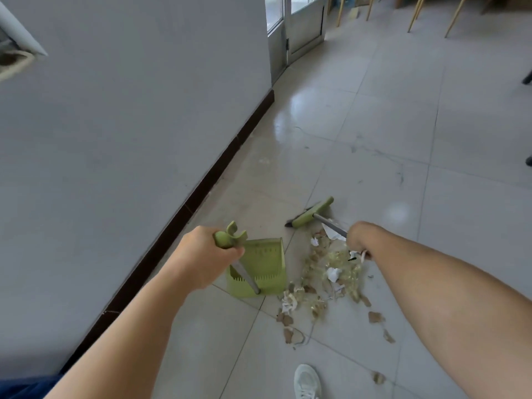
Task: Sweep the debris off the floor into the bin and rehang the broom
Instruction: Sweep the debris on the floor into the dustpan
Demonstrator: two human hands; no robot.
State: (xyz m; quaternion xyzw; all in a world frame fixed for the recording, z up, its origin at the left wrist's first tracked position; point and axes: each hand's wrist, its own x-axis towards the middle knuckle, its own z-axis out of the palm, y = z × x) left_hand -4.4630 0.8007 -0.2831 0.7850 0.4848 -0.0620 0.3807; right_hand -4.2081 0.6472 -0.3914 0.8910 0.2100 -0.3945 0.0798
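Observation:
My left hand (pixel 201 254) grips the green top of the dustpan's metal handle. The green dustpan (pixel 263 269) stands on the tiled floor near the wall, its mouth turned toward the debris. My right hand (pixel 358 236) grips the broom's grey shaft. The green broom head (pixel 312 212) rests on the floor just beyond the debris. The debris pile (pixel 331 275) of torn paper, brown scraps and crumpled clear film lies right of the dustpan, with loose bits (pixel 375 316) scattered nearer to me.
A grey wall with a dark skirting board (pixel 184 214) runs along the left. My white shoe (pixel 307 381) stands at the bottom edge. A glass door (pixel 305 21) and wooden chair legs (pixel 417 12) are at the far end of the room.

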